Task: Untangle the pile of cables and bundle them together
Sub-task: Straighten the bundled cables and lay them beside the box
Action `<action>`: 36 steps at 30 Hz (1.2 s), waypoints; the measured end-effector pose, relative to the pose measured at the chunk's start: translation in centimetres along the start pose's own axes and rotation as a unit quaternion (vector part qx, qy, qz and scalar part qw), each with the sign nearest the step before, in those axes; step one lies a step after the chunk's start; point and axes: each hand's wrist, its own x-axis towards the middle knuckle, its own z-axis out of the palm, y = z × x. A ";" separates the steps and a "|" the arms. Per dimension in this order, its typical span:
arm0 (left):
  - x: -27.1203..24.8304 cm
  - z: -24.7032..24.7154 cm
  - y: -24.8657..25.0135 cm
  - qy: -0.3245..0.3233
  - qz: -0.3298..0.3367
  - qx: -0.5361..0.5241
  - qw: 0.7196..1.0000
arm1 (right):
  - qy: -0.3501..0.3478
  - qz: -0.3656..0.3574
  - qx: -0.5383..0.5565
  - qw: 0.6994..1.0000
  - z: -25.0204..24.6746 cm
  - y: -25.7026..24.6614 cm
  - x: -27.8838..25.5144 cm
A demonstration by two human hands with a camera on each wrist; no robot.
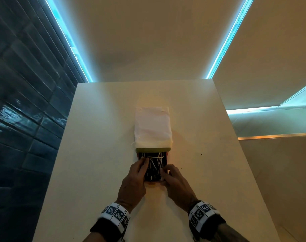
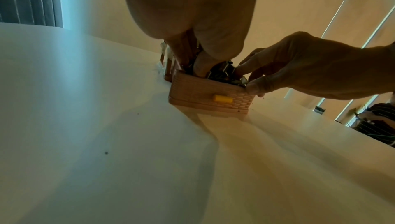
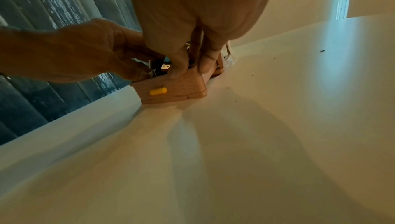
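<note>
Cables (image 1: 153, 167), black and white and knotted together, are lying in a small pulled-out drawer (image 2: 208, 95) on the pale desk (image 1: 99, 154), so by my judgement the task is barely beginning: nothing is lying untangled on the desk, and no bundle is showing anywhere. All the separating and tying appears to be left.

Both hands are reaching into the drawer. The left hand (image 1: 133, 182) is dipping curled fingers into the tangle at the drawer's left side; whether they are actually closing on a cable I cannot tell. The right hand (image 1: 175, 183) is curling over the drawer's right front corner, thumb pressing the outer wall and fingertips pinching at the rim, though whether a cable is caught between them is unclear.

The head view is showing the full layout from above: white strands crossing dark ones, and a white-covered box (image 1: 152, 126) that the drawer is sliding out of. It is hiding the drawer's front. The wrist views are revealing that front instead: a tan, brick-patterned face with a yellow knob (image 2: 223, 99). The right wrist view is alone in showing a USB plug (image 3: 165, 66) poking up among the cables.
</note>
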 end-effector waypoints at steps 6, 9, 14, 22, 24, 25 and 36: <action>2.1 -0.5 -0.1 0.018 0.010 0.035 0.999 | 0.030 -0.001 -0.001 1.000 -0.2 0.3 1.6; 2.0 -0.3 -0.3 0.022 0.015 0.040 0.999 | 0.038 -0.003 0.003 0.999 -0.4 0.3 1.9; 2.2 -0.4 0.1 0.040 0.026 0.046 0.998 | 0.023 0.012 0.000 1.000 -0.9 0.6 2.8; 2.7 -0.5 1.2 0.002 0.037 0.110 0.993 | 0.017 0.036 0.019 0.999 -1.5 0.0 2.4; 2.7 -0.2 0.8 -0.005 0.036 0.099 0.994 | -0.008 0.027 -0.007 1.000 -1.6 -0.1 2.4; 2.6 0.0 0.7 -0.007 0.037 0.092 0.995 | -0.022 0.020 -0.021 0.999 -1.6 -0.2 2.5; 2.5 0.0 0.3 -0.012 0.061 0.099 0.993 | -0.065 -0.010 -0.066 0.996 -2.1 -0.4 3.4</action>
